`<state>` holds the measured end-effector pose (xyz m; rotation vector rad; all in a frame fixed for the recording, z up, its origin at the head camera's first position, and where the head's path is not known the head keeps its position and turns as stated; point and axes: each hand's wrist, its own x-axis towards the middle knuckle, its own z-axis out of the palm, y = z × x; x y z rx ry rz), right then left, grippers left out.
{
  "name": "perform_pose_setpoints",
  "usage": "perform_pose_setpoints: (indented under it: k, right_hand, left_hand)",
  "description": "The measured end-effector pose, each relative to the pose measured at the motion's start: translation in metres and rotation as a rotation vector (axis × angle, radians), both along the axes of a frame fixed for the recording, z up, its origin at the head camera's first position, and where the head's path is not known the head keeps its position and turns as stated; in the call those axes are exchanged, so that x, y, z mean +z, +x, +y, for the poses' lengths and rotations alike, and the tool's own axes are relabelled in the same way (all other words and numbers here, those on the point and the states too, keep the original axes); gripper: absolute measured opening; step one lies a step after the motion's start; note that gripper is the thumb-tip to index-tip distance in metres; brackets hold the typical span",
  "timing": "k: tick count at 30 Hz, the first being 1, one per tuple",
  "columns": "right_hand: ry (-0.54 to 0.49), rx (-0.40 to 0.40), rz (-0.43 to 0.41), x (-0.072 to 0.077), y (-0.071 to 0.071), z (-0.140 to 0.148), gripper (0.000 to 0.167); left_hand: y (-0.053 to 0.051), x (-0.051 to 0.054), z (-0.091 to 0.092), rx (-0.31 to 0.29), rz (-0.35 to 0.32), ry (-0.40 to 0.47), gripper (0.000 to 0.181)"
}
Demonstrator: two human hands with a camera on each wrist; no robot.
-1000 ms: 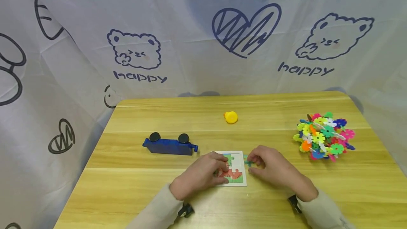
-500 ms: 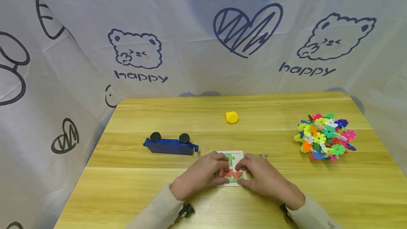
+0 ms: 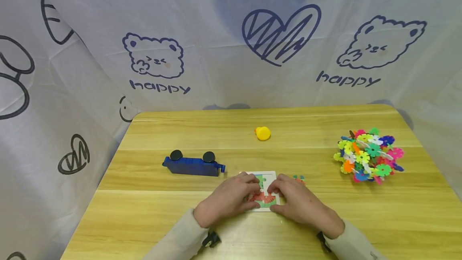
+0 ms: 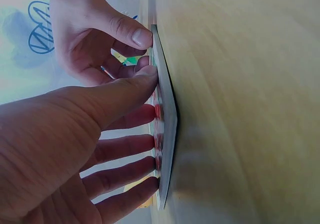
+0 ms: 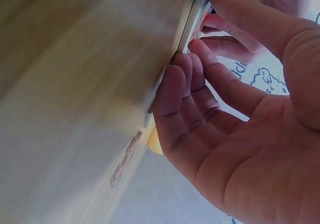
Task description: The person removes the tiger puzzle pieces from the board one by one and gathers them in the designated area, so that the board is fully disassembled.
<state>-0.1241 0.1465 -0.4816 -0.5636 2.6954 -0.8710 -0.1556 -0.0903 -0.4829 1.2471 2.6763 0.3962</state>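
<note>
A small jigsaw puzzle (image 3: 268,177) in a white frame lies on the table, with red and green pieces in it and a bare white area at its upper right. My left hand (image 3: 227,198) rests fingertips and thumb on its left part; in the left wrist view its fingers (image 4: 132,145) reach nearly straight to the surface. Over the right side, my right hand (image 3: 301,202) touches the puzzle with thumb and index finger, its other fingers bent by the edge. Any piece under these fingers is hidden. A loose red and teal puzzle piece (image 3: 298,178) lies just beyond the right hand.
On the wooden table (image 3: 151,220), a blue toy vehicle (image 3: 193,166) with black wheels lies on the left. A yellow rubber duck (image 3: 262,133) sits at the back, and a colourful cluster of flower-shaped pieces (image 3: 368,155) at the right. Printed cloth hangs behind.
My right hand has moved left from beside the puzzle onto its right side, uncovering the loose red and teal piece. Over the last half second both hands have barely moved.
</note>
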Motion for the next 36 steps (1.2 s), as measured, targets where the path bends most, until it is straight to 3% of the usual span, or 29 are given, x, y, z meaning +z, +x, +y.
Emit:
perform_pose_setpoints:
  k: [22, 30, 33, 36]
  right_hand:
    - [-0.062, -0.014, -0.028, 0.0, 0.001, -0.001, 0.035]
    - [-0.233, 0.001, -0.13, 0.001, -0.004, 0.006, 0.011]
    - [-0.265, 0.001, -0.121, 0.004, -0.005, 0.014, 0.006]
    - [-0.272, -0.021, -0.059, 0.007, -0.007, 0.024, 0.008]
  left_hand:
    - [0.0, -0.002, 0.0, 0.001, -0.008, 0.012, 0.021]
    - [0.0, -0.003, -0.002, -0.003, 0.001, 0.034, 0.024]
    - [0.0, -0.003, -0.002, -0.008, 0.01, 0.031, 0.024]
    - [0.0, -0.002, -0.002, -0.018, 0.019, 0.034, 0.023]
